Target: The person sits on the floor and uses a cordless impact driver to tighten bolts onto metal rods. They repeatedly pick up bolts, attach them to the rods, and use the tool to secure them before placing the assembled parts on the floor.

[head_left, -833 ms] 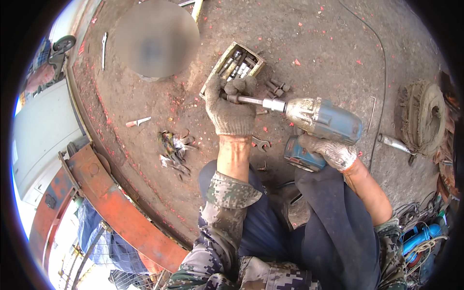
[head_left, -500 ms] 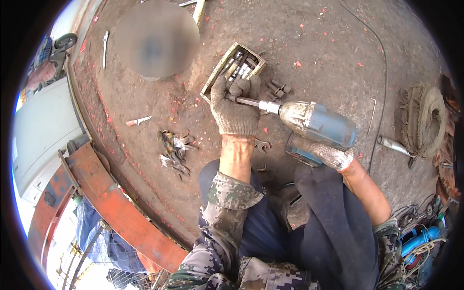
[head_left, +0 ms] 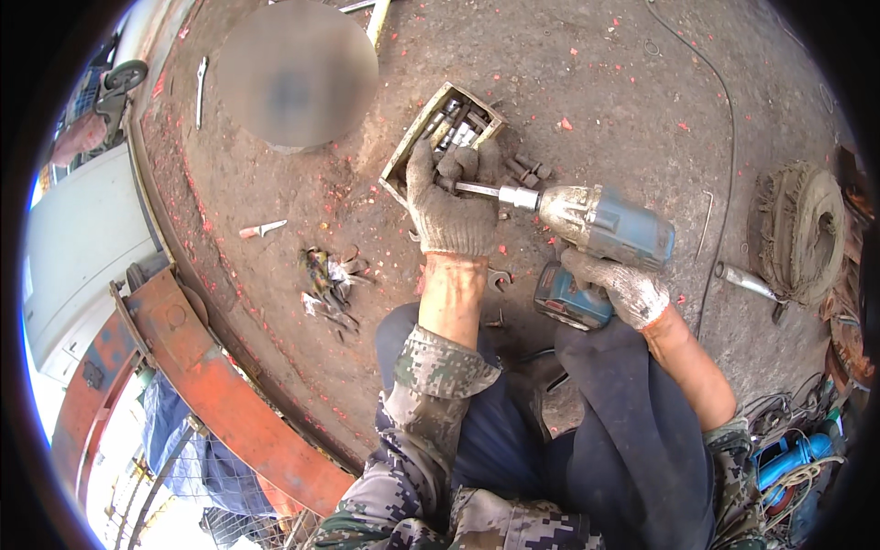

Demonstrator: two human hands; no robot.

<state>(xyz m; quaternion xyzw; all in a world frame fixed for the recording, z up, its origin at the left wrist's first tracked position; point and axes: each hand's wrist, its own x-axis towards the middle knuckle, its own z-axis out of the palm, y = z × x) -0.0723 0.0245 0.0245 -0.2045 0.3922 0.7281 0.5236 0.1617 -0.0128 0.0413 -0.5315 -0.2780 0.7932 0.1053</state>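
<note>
My right hand [head_left: 625,286], in a dirty knit glove, grips the handle of a blue cordless impact driver [head_left: 616,227], its battery just above my right knee. The tool lies on its side in the air, nose to the left. From its silver chuck [head_left: 519,198] a metal shaft [head_left: 478,190] runs into my left hand [head_left: 456,213]. That gloved hand is closed, its fingers curled round the shaft's far end, which they hide. Just beyond it is a small open box [head_left: 396,167] of sockets and bits. Several bolts [head_left: 529,169] lie on the ground beside the box.
An open-end wrench [head_left: 500,279] lies below my left hand. Farther left are a knife [head_left: 263,229], a dark rag-like heap [head_left: 330,284] and a long wrench [head_left: 201,93]. A coiled strap roll [head_left: 799,234] and a cable [head_left: 731,137] are at right; an orange metal beam [head_left: 220,385] stands lower left.
The driver has turned in my right hand, so its battery now shows more fully. Its chuck has shifted slightly right, and my left hand stays closed at the shaft's end.
</note>
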